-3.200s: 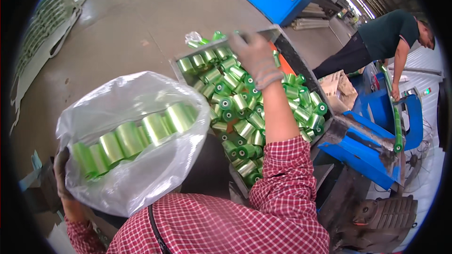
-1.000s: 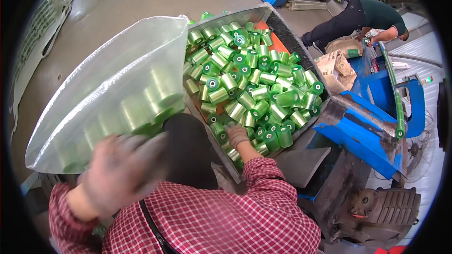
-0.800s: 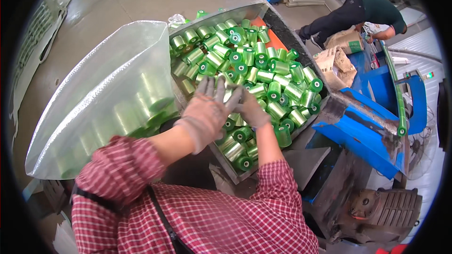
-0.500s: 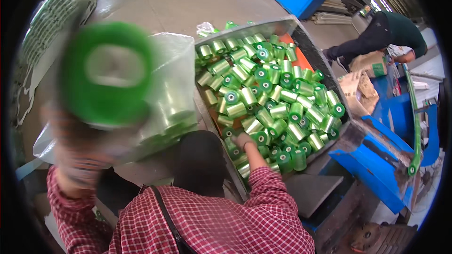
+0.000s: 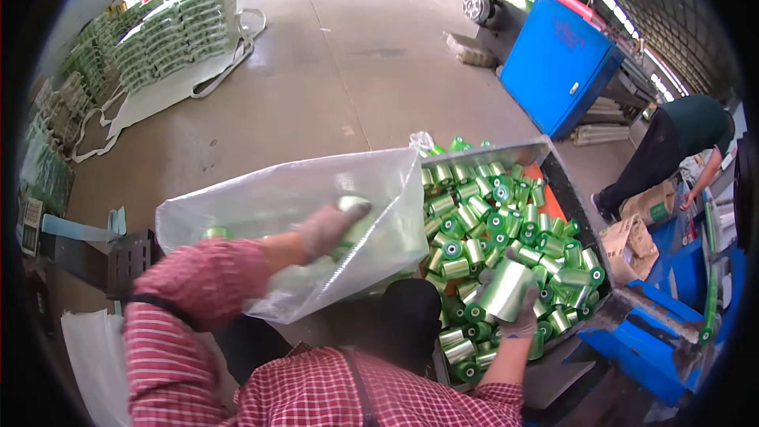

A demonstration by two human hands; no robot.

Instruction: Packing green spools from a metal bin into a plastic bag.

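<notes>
My left hand [image 5: 328, 229], in a greyish glove, reaches into the mouth of a large clear plastic bag [image 5: 237, 194]. Its fingers are closed around a roll of film, of which only a pale part [image 5: 353, 203] shows. Over the right-hand bin my right hand [image 5: 522, 318], also gloved, grips a larger-looking, shiny pale-green film roll [image 5: 506, 290] by its ends. Below and around it, many green film rolls [image 5: 474, 249] lie heaped in a metal bin [image 5: 490, 156]. Other rolls inside the bag show only dimly through the plastic.
At the far left, stacked filled packs [image 5: 178, 35] rest on a white sheet. A blue cabinet [image 5: 553, 63] stands beyond the bin. To the right, a co-worker [image 5: 680, 138] bends over near brown paper sacks [image 5: 630, 249]. Blue metal framework [image 5: 632, 348] borders the bin's right side.
My view has tilted up. My left hand has gone from up close, holding a roll, into the bag. My right hand has lifted a roll out of the heap.
</notes>
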